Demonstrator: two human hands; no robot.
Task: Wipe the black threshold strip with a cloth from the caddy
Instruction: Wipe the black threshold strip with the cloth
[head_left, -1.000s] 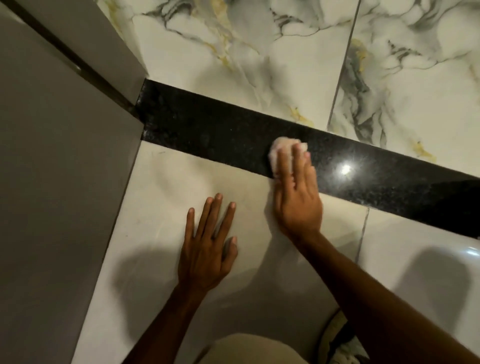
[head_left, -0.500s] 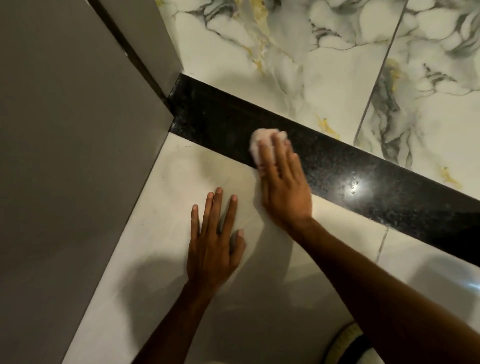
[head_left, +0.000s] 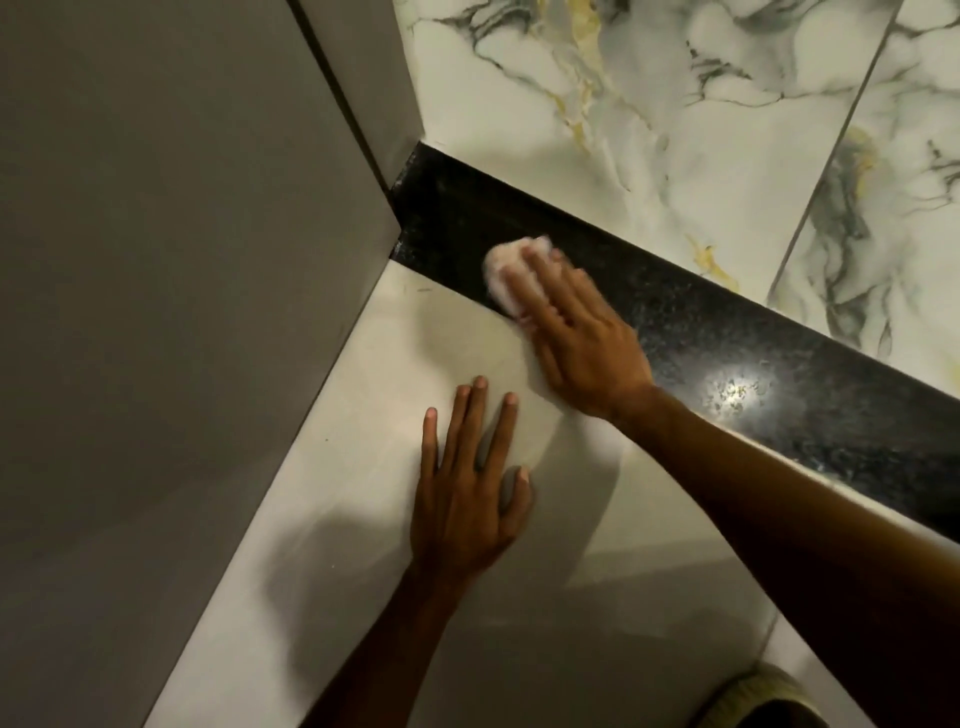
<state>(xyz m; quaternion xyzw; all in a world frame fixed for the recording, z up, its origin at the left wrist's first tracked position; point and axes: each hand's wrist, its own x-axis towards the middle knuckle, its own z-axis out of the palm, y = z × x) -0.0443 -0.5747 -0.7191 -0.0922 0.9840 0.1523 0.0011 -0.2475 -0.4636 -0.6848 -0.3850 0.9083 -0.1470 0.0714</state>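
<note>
The threshold strip (head_left: 701, 332) runs across the floor from the foot of the wall panel (head_left: 182, 260) at left toward the right edge of view. Beyond it lie the veined tiles (head_left: 649, 130); on the near side lies the plain floor tile (head_left: 389, 597). The cloth (head_left: 506, 262) rests on the strip near its left end, under the right hand (head_left: 582, 343). The left hand (head_left: 467, 499) lies flat on the near tile, just beside the right hand, apart from the strip.

Two bare forearms, sleeveless to the frame edge; left hand (head_left: 467, 499) and right hand (head_left: 582, 343) ungloved, without jewellery.
</note>
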